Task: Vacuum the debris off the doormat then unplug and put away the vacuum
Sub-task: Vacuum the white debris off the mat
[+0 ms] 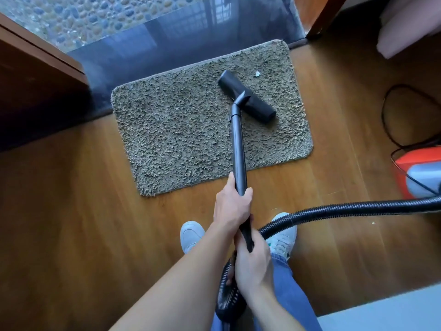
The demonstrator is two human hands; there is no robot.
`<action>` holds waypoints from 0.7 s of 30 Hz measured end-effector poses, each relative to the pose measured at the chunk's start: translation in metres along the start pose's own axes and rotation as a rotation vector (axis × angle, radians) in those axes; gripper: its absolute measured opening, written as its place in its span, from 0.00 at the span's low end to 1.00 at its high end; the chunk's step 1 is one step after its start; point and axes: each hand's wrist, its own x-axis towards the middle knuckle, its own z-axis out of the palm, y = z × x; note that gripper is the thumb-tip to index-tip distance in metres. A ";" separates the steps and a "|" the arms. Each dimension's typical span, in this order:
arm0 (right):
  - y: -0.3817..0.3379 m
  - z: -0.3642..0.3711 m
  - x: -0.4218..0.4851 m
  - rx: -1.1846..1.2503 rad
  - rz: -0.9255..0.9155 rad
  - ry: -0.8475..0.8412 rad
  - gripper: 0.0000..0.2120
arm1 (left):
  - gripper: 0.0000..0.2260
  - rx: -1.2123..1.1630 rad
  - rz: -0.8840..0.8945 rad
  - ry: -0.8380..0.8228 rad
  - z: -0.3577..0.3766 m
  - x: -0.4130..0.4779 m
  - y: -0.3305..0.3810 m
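Observation:
A shaggy grey-green doormat lies on the wooden floor before a glass door. The black vacuum head rests on the mat's far right part. A small pale scrap of debris lies just beyond it. The black wand runs from the head back to me. My left hand grips the wand from the left. My right hand holds the wand's handle end where the ribbed black hose joins. The hose leads right to the orange and grey vacuum body.
A black power cord loops on the floor at the right, behind the vacuum body. A dark wooden cabinet stands at the left. My white shoes are on the floor below the mat. A pale cushion sits top right.

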 end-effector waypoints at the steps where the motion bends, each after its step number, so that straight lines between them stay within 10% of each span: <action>1: -0.007 -0.003 0.003 0.006 0.020 -0.017 0.18 | 0.31 0.020 0.011 0.002 0.000 0.006 0.008; 21: 0.024 0.035 -0.065 0.094 0.121 -0.098 0.17 | 0.18 -0.049 -0.026 -0.051 -0.038 -0.045 -0.058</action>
